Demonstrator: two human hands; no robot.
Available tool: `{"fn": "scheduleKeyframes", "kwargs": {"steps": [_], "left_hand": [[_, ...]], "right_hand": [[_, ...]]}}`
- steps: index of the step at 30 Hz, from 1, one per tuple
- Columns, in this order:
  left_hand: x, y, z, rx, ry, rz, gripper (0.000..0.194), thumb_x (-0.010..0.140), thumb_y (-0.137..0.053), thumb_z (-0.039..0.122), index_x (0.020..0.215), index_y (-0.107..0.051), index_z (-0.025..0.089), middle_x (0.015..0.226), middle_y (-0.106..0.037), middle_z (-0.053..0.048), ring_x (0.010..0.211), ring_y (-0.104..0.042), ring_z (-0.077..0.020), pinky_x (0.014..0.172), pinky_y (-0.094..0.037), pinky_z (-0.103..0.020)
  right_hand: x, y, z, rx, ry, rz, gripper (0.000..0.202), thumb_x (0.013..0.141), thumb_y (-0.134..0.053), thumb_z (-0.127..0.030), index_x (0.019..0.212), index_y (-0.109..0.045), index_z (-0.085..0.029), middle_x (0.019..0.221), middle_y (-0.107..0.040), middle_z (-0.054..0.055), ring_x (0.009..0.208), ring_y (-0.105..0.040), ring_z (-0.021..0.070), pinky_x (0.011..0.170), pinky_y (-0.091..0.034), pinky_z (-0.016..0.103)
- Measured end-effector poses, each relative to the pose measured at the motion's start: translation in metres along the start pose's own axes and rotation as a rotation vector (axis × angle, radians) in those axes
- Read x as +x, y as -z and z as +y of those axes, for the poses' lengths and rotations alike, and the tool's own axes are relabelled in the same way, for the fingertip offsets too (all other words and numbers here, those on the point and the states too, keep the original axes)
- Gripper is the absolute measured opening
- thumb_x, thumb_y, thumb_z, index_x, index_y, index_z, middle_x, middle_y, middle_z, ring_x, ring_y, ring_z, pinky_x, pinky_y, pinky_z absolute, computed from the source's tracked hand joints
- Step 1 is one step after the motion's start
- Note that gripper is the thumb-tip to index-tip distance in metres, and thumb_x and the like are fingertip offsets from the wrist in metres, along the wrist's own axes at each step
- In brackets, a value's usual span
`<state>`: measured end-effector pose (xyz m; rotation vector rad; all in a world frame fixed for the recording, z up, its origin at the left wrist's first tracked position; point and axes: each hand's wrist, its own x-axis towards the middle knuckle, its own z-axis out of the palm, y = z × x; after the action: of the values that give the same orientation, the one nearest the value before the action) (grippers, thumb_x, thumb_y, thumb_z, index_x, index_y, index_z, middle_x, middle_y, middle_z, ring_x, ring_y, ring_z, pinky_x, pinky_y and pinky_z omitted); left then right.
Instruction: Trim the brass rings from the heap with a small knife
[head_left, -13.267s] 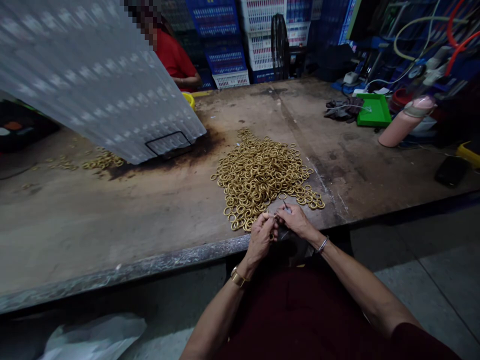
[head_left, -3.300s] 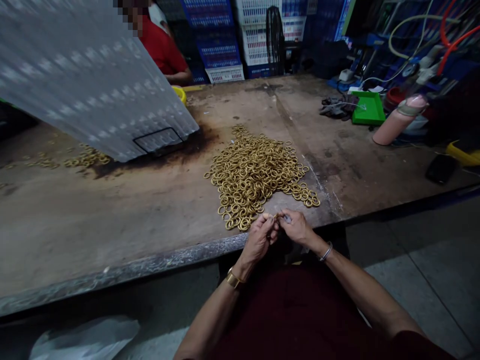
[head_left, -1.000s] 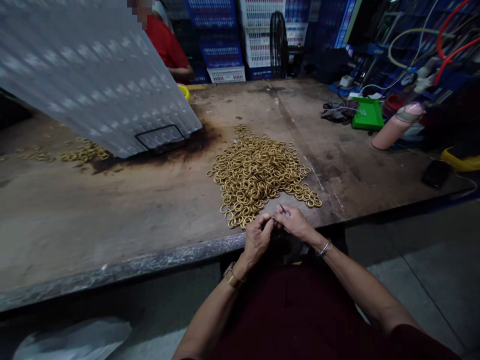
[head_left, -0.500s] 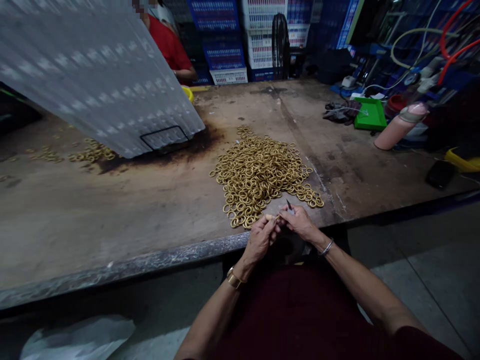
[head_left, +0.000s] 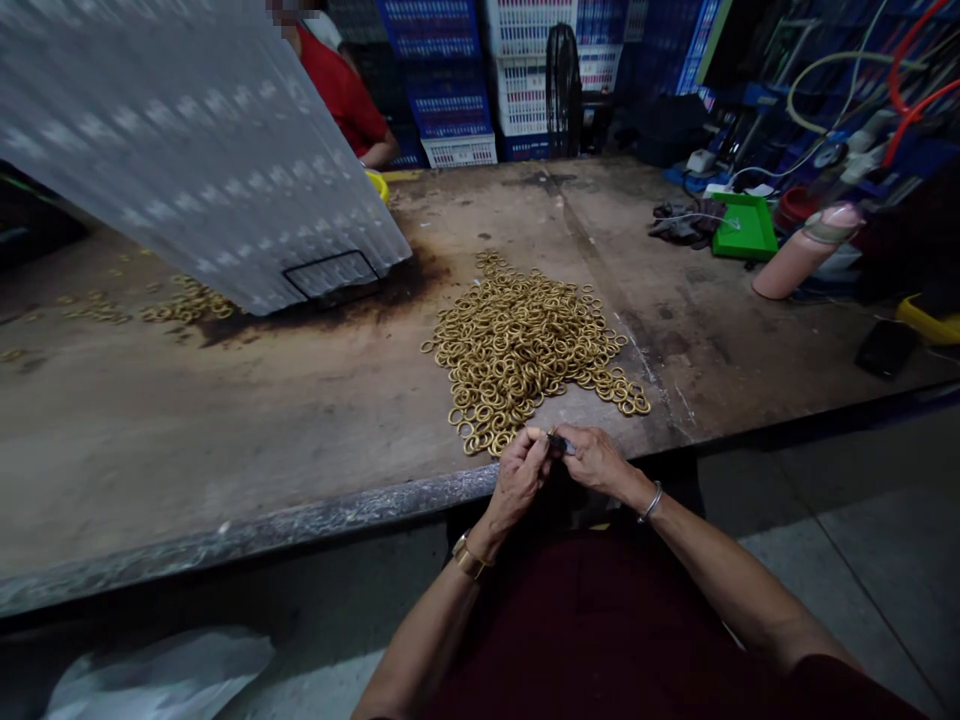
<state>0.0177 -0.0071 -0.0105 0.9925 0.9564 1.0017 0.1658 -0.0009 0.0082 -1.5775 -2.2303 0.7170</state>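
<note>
In the head view, my left hand (head_left: 523,462) is closed in a pinch at the table's front edge, on a gold-coloured ring mostly hidden by the fingers. Close beside it, my right hand (head_left: 598,460) grips a small knife (head_left: 559,444) with a dark pointed blade and what looks like a grey handle. The blade points left, at the left fingertips. Just beyond both hands spreads a large heap of gold-coloured rings (head_left: 525,345).
A tall ribbed translucent plastic stack (head_left: 225,160) stands at the left on the wooden table (head_left: 300,420), near scattered rings (head_left: 191,300). Behind it is a person in a red shirt (head_left: 345,95). A green tray (head_left: 744,228), pink bottle-shaped object (head_left: 802,255) and phone-like black object (head_left: 887,348) lie right.
My right hand has turned, swinging the knife blade from pointing up and away to pointing left at the left fingertips. My left hand stays nearly still.
</note>
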Motion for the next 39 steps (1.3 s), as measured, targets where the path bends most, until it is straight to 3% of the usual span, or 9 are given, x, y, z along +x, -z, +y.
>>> {"fn": "scheduleKeyframes", "kwargs": {"steps": [7, 16, 20, 23, 26, 29, 34, 39], "left_hand": [[0.000, -0.002, -0.001, 0.030, -0.023, 0.036, 0.037, 0.077, -0.059, 0.054, 0.071, -0.054, 0.017, 0.049, -0.042, 0.006, 0.041, -0.032, -0.0049, 0.042, -0.024, -0.019], [-0.005, 0.000, -0.002, 0.004, -0.031, 0.029, 0.037, 0.077, -0.060, 0.051, 0.069, -0.053, 0.016, 0.057, -0.052, 0.003, 0.043, -0.035, -0.0041, 0.041, -0.025, -0.018], [-0.011, -0.004, 0.008, -0.188, 0.039, -0.029, 0.035, 0.076, -0.063, 0.049, 0.071, -0.051, 0.017, 0.065, -0.059, 0.001, 0.042, -0.038, -0.0035, 0.038, -0.025, -0.017], [-0.011, -0.004, 0.013, -0.344, 0.089, -0.007, 0.036, 0.070, -0.069, 0.045, 0.070, -0.049, 0.016, 0.076, -0.064, -0.002, 0.045, -0.044, -0.0041, 0.039, -0.030, -0.016], [-0.007, 0.000, 0.010, -0.427, 0.126, 0.026, 0.036, 0.066, -0.073, 0.040, 0.067, -0.047, 0.015, 0.079, -0.066, -0.005, 0.048, -0.048, -0.0055, 0.040, -0.032, -0.016], [-0.005, 0.004, 0.005, -0.461, 0.144, 0.022, 0.030, 0.067, -0.072, 0.035, 0.073, -0.049, 0.016, 0.076, -0.066, -0.005, 0.047, -0.050, -0.0074, 0.039, -0.034, -0.018], [-0.004, 0.007, 0.007, -0.547, 0.220, -0.008, 0.032, 0.065, -0.072, 0.029, 0.090, -0.057, 0.016, 0.071, -0.062, -0.002, 0.052, -0.053, -0.0100, 0.041, -0.037, -0.018], [-0.002, 0.008, 0.012, -0.591, 0.264, 0.011, 0.031, 0.062, -0.075, 0.034, 0.066, -0.054, 0.013, 0.073, -0.059, -0.003, 0.064, -0.057, -0.0119, 0.044, -0.040, -0.018]], "right_hand": [[0.000, -0.006, 0.003, -0.045, 0.013, 0.045, 0.023, 0.074, -0.042, -0.010, 0.086, -0.060, -0.018, 0.073, -0.062, 0.003, 0.065, -0.052, 0.0142, 0.060, -0.030, 0.023], [0.007, 0.000, 0.010, -0.118, -0.060, -0.112, 0.024, 0.079, -0.043, -0.018, 0.092, -0.063, -0.020, 0.074, -0.066, 0.004, 0.065, -0.057, 0.0161, 0.059, -0.033, 0.024], [0.020, 0.002, 0.014, -0.250, -0.152, -0.020, 0.028, 0.080, -0.044, -0.019, 0.101, -0.062, -0.019, 0.084, -0.068, 0.007, 0.073, -0.060, 0.0186, 0.062, -0.034, 0.026], [0.036, 0.005, 0.013, -0.245, -0.181, 0.103, 0.029, 0.083, -0.042, -0.019, 0.107, -0.058, -0.018, 0.094, -0.068, 0.008, 0.082, -0.061, 0.0185, 0.067, -0.035, 0.025], [0.053, 0.005, 0.013, -0.245, -0.296, 0.198, 0.028, 0.087, -0.042, -0.024, 0.111, -0.055, -0.018, 0.098, -0.068, 0.008, 0.086, -0.062, 0.0194, 0.068, -0.035, 0.026], [0.066, 0.001, 0.016, -0.271, -0.375, 0.205, 0.027, 0.089, -0.043, -0.029, 0.110, -0.054, -0.018, 0.095, -0.069, 0.009, 0.084, -0.063, 0.0206, 0.067, -0.035, 0.027], [0.069, 0.000, 0.021, -0.293, -0.327, 0.165, 0.023, 0.088, -0.041, -0.026, 0.102, -0.059, -0.019, 0.093, -0.068, 0.010, 0.085, -0.062, 0.0198, 0.067, -0.034, 0.026], [0.057, 0.001, 0.027, -0.184, -0.196, 0.197, 0.023, 0.084, -0.044, -0.020, 0.097, -0.062, -0.018, 0.095, -0.068, 0.008, 0.082, -0.060, 0.0167, 0.069, -0.036, 0.024]]}}
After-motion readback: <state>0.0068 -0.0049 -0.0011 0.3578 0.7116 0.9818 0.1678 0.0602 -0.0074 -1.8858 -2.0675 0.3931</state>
